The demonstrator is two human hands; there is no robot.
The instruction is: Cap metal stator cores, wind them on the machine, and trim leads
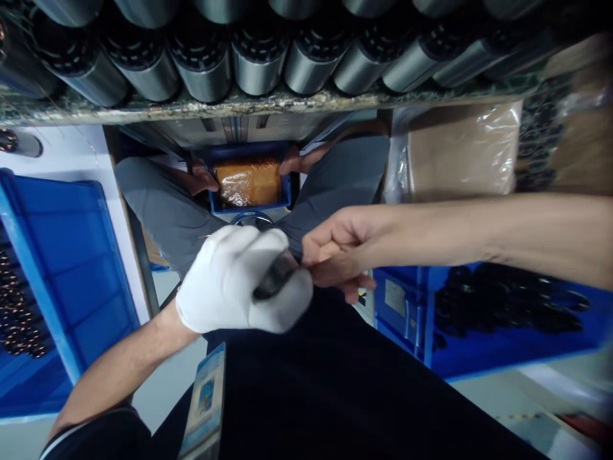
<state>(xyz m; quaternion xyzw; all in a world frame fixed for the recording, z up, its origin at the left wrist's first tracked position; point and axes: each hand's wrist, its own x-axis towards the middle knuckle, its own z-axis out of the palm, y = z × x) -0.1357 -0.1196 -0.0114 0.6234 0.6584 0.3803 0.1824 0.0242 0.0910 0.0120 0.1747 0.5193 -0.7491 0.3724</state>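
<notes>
Holding a dark tube-like part in the white-gloved left hand, with the bare right hand just beside it.
The part sits above the dark clothing, gloved fingers wrapped around it; the right fingers are bunched, but blur hides whether they pinch anything. Its long axis slants, upper end toward the right hand; its front end is unclear. A loose glove grip or sideways tug could make it slip and drop.
</notes>
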